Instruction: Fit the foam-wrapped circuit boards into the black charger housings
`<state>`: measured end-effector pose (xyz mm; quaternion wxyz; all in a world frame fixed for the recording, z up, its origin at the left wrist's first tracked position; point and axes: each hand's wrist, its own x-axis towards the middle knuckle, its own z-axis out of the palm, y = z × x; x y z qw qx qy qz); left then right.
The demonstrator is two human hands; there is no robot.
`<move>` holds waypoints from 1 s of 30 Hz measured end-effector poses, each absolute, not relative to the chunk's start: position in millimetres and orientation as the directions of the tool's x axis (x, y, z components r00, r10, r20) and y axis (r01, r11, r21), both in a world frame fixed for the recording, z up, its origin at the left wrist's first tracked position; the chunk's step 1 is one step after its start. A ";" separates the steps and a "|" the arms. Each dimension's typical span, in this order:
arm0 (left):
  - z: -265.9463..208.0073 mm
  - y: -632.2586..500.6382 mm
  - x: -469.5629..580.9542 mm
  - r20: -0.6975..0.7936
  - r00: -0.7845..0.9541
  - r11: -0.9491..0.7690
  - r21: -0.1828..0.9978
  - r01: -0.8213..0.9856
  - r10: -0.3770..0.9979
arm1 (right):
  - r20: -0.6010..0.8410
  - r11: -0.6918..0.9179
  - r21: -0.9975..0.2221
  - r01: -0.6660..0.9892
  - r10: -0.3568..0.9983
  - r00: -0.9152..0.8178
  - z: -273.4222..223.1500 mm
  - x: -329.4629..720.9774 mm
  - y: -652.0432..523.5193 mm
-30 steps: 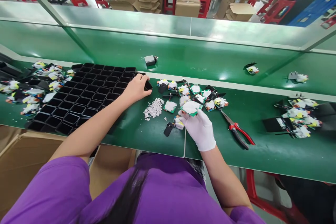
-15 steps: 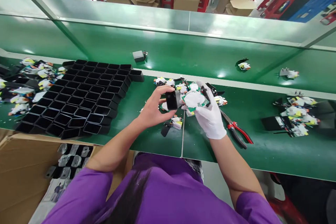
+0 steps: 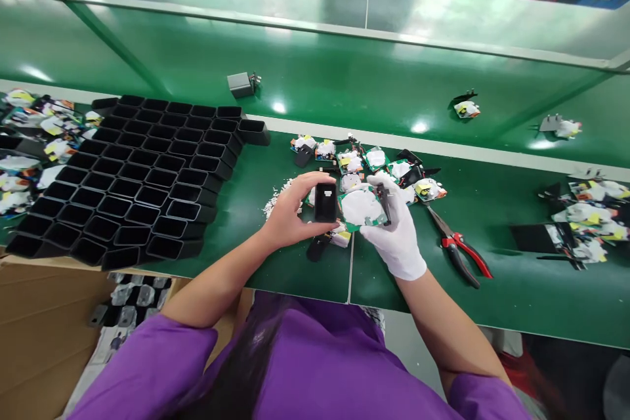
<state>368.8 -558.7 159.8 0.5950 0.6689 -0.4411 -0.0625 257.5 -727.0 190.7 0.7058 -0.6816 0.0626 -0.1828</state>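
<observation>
My bare left hand (image 3: 288, 220) pinches a black charger housing (image 3: 325, 207) upright by its top and bottom. Its hollow side faces me, and a small bright slot shows inside. In the white-gloved right hand (image 3: 401, 236) is a green circuit board (image 3: 361, 208) covered with a white lump, a black end piece (image 3: 386, 202) on its right side. The board's left edge lies close beside the housing; whether they touch I cannot tell. Behind and below the hands lie several similar boards (image 3: 350, 161) with white filler and black parts.
Rows of black housings (image 3: 197, 187) stand at left, beside a heap of boards (image 3: 54, 125). Red-and-black pliers (image 3: 460, 246) lie right of my glove, and more boards (image 3: 588, 216) farther right. White crumbs (image 3: 273, 203) are scattered near my left hand. A grey charger (image 3: 241, 84) rests behind.
The camera view has tipped downward. The housing in my left hand has turned so its inside and slot show; the board in my right hand now faces up more squarely.
</observation>
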 end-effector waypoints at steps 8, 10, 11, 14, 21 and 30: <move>169.7 -556.9 364.8 0.421 0.486 0.045 0.789 -0.613 -0.766 | 0.425 -0.323 -0.886 0.334 -0.273 0.863 186.0 246.2 -723.5; 171.0 -557.0 365.4 0.438 0.465 0.052 0.769 -0.638 -0.769 | 0.440 -0.376 -0.864 0.335 -0.241 0.865 184.3 245.1 -723.6; 171.3 -556.8 365.8 0.440 0.460 0.049 0.762 -0.646 -0.771 | 0.448 -0.401 -0.852 0.336 -0.229 0.864 183.8 245.0 -723.7; 170.7 -555.7 366.7 0.440 0.450 0.036 0.745 -0.667 -0.777 | 0.474 -0.464 -0.816 0.344 -0.198 0.858 183.7 245.8 -724.7; 166.8 -555.2 366.7 0.476 0.422 0.030 0.689 -0.724 -0.772 | 0.444 -0.566 -0.770 0.294 -0.145 0.884 188.6 247.1 -726.1; 168.6 -555.3 368.6 0.467 0.407 0.022 0.678 -0.735 -0.785 | 0.475 -0.652 -0.693 0.308 -0.091 0.875 189.5 249.2 -725.4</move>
